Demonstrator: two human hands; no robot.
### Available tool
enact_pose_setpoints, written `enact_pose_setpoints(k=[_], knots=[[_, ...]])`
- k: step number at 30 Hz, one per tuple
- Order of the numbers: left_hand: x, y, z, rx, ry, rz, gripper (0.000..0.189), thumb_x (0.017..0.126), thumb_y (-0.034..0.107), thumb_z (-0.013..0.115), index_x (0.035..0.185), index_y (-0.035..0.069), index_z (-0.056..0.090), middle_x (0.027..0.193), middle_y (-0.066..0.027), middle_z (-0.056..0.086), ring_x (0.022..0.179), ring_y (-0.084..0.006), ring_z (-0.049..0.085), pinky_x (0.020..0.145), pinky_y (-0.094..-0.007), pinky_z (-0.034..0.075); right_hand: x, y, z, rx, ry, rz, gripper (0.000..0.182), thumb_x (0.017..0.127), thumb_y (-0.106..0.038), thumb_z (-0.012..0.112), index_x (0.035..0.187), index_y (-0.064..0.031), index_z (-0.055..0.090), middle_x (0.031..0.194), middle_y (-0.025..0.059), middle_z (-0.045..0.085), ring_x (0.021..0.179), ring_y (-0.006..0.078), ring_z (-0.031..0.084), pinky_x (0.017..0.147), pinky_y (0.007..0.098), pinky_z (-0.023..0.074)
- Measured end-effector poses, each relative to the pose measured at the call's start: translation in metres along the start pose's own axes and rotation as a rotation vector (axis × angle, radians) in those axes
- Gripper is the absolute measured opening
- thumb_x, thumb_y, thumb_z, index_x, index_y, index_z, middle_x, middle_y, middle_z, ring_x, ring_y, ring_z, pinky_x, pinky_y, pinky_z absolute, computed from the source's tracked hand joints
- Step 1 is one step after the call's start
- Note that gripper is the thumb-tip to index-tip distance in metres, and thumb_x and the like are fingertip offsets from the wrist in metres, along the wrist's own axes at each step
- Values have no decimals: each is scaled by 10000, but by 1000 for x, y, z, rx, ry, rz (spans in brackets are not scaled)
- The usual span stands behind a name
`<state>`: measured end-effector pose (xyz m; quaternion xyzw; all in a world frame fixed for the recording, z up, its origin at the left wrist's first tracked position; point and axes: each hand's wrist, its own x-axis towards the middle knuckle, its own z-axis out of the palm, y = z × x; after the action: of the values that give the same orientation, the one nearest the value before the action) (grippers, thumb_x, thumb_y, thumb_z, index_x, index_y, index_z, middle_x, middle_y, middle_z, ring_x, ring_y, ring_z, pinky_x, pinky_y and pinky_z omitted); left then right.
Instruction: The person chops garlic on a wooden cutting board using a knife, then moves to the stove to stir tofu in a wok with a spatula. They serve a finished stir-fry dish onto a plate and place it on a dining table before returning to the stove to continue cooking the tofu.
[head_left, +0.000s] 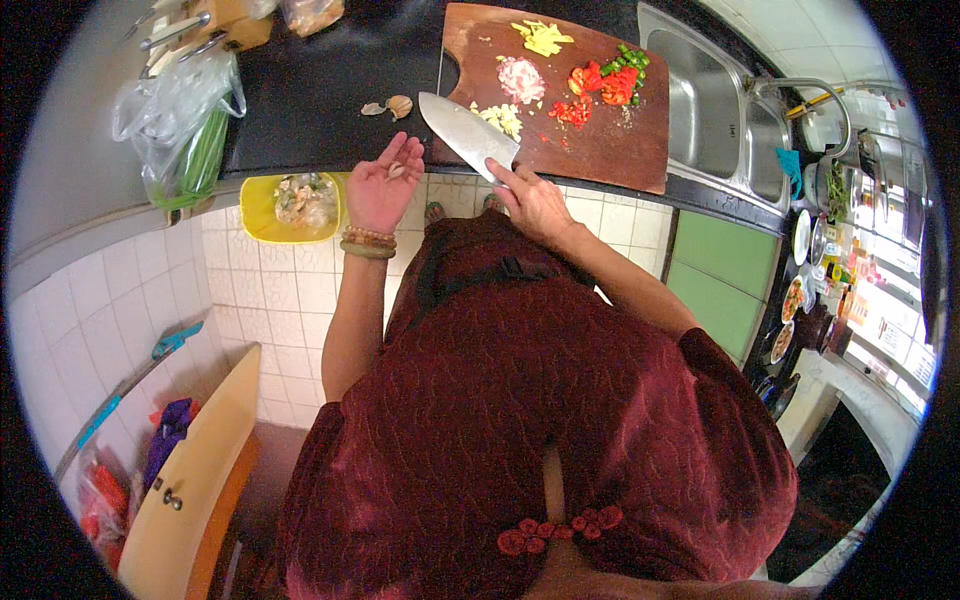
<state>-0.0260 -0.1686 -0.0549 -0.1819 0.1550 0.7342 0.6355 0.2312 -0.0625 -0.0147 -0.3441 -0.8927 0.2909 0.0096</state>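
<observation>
My left hand (388, 178) is turned palm up beyond the counter's front edge, fingers partly curled. A small pale piece, apparently a garlic clove (395, 172), rests in it. My right hand (534, 199) grips a broad kitchen knife (466, 136), its index finger reaching onto the blade near the heel. The blade points to the far left across the near left part of a wooden cutting board (600, 154). Chopped garlic (501, 118) lies just past the blade. Garlic skins (394, 107) are on the dark counter (315, 112), left of the knife tip.
The board also carries yellow strips (541, 37), pale pink chopped pieces (520, 80), red peppers (619, 86) and green pepper pieces (630, 61). A metal sink (694, 97) adjoins it. A yellow bin (253, 214) hangs below the counter; bagged green stalks (202, 154) overhang the left edge.
</observation>
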Motion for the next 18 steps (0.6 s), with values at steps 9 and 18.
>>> enact_pose_setpoints(k=[9,18], knots=[[2,6,-29,413,101,131,300,966,-18,500,1266,6,502,1173,-164,626,1002,-241,638,851,-352,543,5,-22,-23,192,242,-42,456,941,-159,648,1388,-161,556,984,198,653,809,357,646,750,429,536],[15,22,-38,851,91,367,294,925,1,513,1215,21,558,1097,-119,663,859,-202,642,759,-302,520,1,-3,15,-27,93,-60,510,961,-231,605,1453,-227,471,964,191,596,772,401,638,666,479,549]])
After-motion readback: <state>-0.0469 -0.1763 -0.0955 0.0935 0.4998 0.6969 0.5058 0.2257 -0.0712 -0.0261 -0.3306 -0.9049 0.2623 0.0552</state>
